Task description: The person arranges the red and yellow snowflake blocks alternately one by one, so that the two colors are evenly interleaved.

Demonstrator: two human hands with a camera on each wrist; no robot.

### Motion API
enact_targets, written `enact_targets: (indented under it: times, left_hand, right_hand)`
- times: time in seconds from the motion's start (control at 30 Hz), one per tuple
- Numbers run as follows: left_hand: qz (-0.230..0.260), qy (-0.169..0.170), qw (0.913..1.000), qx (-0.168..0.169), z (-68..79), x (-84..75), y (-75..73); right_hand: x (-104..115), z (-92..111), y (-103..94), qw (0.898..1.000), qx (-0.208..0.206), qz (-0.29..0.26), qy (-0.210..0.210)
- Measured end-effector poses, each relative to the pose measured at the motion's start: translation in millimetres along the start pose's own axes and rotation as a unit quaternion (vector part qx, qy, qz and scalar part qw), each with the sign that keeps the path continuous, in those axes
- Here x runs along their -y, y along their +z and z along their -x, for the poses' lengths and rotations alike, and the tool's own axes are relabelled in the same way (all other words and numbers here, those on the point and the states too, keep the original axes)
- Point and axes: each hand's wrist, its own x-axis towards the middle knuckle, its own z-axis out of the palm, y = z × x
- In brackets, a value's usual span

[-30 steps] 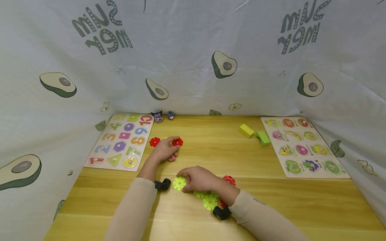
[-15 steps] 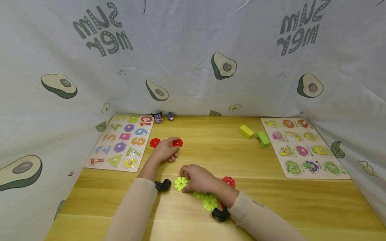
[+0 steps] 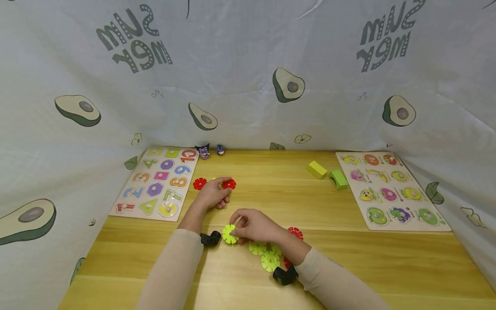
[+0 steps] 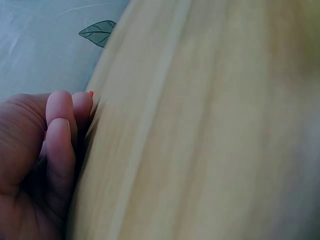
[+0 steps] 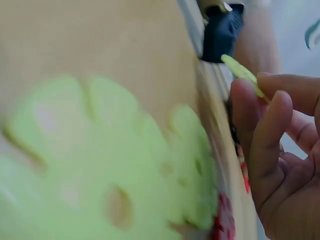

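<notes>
In the head view, my right hand (image 3: 253,226) pinches a yellow-green notched interlocking disc (image 3: 227,234) between thumb and fingertips. The right wrist view shows this disc (image 5: 242,73) tilted, lifted off the tabletop. Several more yellow-green discs (image 3: 270,261) and a red one (image 3: 296,233) lie beneath and beside the right wrist. Farther back at left, my left hand (image 3: 212,193) has curled fingers around the near side of a red interlocking disc (image 3: 229,184). A yellow disc is mostly hidden under that hand, and another red disc (image 3: 199,184) lies to its left.
A number puzzle board (image 3: 155,188) lies at back left, with two small figurines (image 3: 203,151) beside it. At right are a fruit puzzle board (image 3: 391,189), a yellow block (image 3: 317,169) and a green arch block (image 3: 339,179). A printed cloth (image 3: 240,77) hangs behind the wooden table (image 3: 271,198).
My right hand has picked up the yellow-green disc from the tabletop, its thumb now over the disc's face. The left hand stays in place by the red disc.
</notes>
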Motion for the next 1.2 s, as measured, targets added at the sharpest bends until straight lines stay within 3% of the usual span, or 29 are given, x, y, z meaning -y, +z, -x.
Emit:
enact_targets:
  times: [0.2, 0.4, 0.7, 0.93, 1.2]
  left_hand:
    - [-0.006, -0.001, 1.0000, -0.003, 0.4, -0.5, 0.6]
    - [-0.009, -0.002, 0.9999, -0.004, 0.5, -0.2, 1.1]
    - [-0.009, -0.002, 0.9999, -0.004, 1.3, -1.6, 1.5]
    - [-0.007, 0.002, 1.0000, 0.000, 0.7, -0.8, 2.6]
    - [-0.012, -0.003, 0.9999, -0.005, -0.4, 0.0, 1.6]
  right_hand:
    - [0, -11, -23.3, 0.988, -0.069, -0.127, 0.051]
    - [-9, -34, -48.2, 0.966, -0.160, -0.185, 0.083]
    - [-25, -67, -70.8, 0.954, -0.253, -0.116, 0.114]
    - [-34, -74, -73.8, 0.956, -0.255, -0.074, 0.121]
    - [-34, -75, -73.8, 0.968, -0.221, -0.004, 0.118]
